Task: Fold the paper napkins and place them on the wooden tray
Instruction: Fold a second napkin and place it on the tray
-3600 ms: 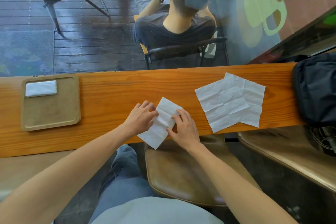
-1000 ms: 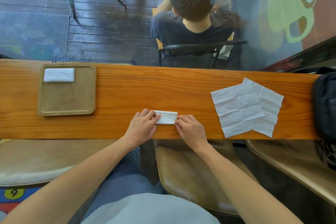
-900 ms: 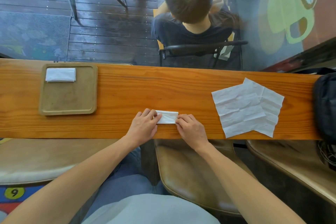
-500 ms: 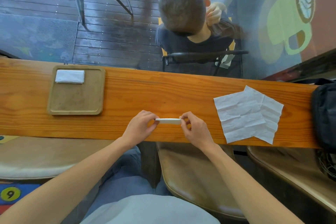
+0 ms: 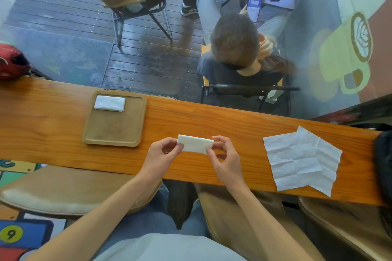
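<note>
1. the folded napkin (image 5: 195,143) is a small white rectangle held just above the wooden counter (image 5: 233,125), one short end in each hand, long side running left to right.
2. the left hand (image 5: 162,154) pinches the left end between thumb and curled forefinger; the right hand (image 5: 226,158) pinches the right end the same way. the remaining fingers of both hands curl loosely underneath. gripping both ends probably keeps the layers from springing open while it is carried.
3. the wooden tray (image 5: 115,133) sits on the counter to the left, well apart from the hands. one finished napkin (image 5: 109,103) already lies flat in its far-left corner, tucked against the rim, which leaves bare tray nearer the person for the next ones.
4. the unfolded napkins (image 5: 301,159) lie spread and creased on the counter to the right, overlapping each other, within easy reach of the right hand as the waiting supply.
5. my judgement: folding of this piece looks done, and the step in hand is moving it left to the tray; setting it down beside or in front of the first would keep a tidy row.
6. risk: thin paper may unfold when released, so a light press after placing seems wise.
</note>
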